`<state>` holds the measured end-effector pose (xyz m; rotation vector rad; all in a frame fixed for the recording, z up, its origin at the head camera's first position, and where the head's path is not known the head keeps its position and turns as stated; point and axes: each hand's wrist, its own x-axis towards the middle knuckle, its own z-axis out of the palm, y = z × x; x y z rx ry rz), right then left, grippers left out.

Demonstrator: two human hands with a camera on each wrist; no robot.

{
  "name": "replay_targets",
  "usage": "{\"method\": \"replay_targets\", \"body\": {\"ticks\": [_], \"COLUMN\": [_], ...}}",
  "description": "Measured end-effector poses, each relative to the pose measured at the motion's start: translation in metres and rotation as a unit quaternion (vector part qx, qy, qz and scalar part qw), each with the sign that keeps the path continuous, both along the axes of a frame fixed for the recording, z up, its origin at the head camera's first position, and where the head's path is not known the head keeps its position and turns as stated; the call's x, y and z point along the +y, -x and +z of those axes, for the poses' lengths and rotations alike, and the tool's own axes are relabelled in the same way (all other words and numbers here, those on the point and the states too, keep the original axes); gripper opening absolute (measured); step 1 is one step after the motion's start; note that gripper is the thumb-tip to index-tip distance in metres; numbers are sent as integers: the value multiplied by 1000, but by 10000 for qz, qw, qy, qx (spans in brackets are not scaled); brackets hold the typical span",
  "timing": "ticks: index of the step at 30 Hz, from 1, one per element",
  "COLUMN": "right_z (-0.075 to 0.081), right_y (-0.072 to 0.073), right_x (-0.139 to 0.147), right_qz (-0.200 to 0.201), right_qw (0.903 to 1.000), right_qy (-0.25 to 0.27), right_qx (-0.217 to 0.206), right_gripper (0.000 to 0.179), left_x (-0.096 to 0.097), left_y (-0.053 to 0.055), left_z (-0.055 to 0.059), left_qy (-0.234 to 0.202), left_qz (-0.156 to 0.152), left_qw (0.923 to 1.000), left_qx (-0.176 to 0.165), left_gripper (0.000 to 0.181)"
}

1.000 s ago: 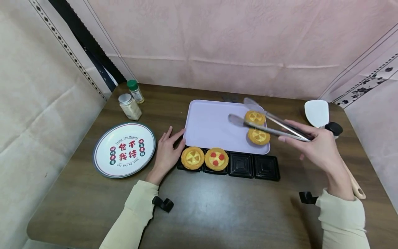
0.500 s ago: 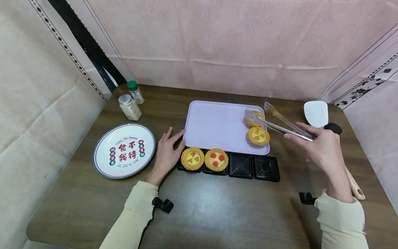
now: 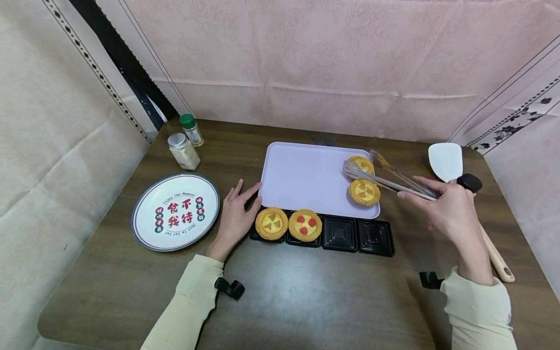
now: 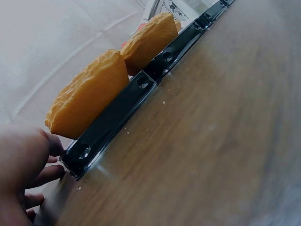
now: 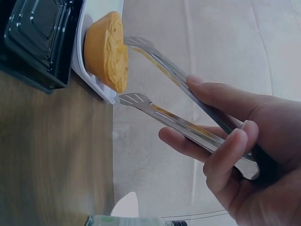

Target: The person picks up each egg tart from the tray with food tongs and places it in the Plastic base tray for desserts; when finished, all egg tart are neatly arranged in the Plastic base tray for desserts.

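My left hand [image 3: 236,214] rests with spread fingers at the left edge of the lavender tray [image 3: 302,175]. In the left wrist view its fingers are at the end of the black four-sided compartment tray [image 4: 117,110]. Two egg tarts sit in that tray's left compartments, one plain yellow [image 3: 271,223], the other red-dotted [image 3: 305,221]. My right hand [image 3: 452,211] grips metal tongs [image 3: 387,183] with slotted tips spread apart. Those tips lie on either side of the far tart [image 3: 362,163] on the lavender tray. Nearer stands another tart [image 3: 364,192], partly overlapped by the tongs.
On the left lies a round white plate [image 3: 144,204] with red lettering. Behind it stand a silver-lidded jar [image 3: 184,154] and a green-capped bottle [image 3: 191,132]. A white spatula [image 3: 446,163] and a black-capped bottle [image 3: 469,183] are beside my right hand. Cloth walls surround the table.
The tongs have shifted right from across the tray, their tips now either side of the far tart and, lately, slightly nearer me. My left hand and the tarts stay in place.
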<state>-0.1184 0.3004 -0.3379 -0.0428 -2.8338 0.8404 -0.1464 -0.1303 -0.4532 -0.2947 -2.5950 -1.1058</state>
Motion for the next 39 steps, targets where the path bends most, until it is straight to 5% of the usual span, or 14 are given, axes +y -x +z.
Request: {"method": "replay_targets", "body": {"ticks": [25,33,39], "right_z": [1,17,36], "right_y": [-3,-14,-30], "right_x": [-1,5,19], "right_qz": [199,274,771], "right_qw": [9988,9980,9951], "right_qy": [355,550,502], "right_qx": [258,170,-366], "right_gripper": [53,51,52], "left_x": [0,1,1], "left_y": [-1,0,1], "left_z": [-1,-2,-1], "left_qy": [37,65,59], "left_qz": [-9,-12,-10], "left_qw": [10000,10000,10000], "left_qx": [-7,-36,-26], "left_gripper": [36,36,36]}}
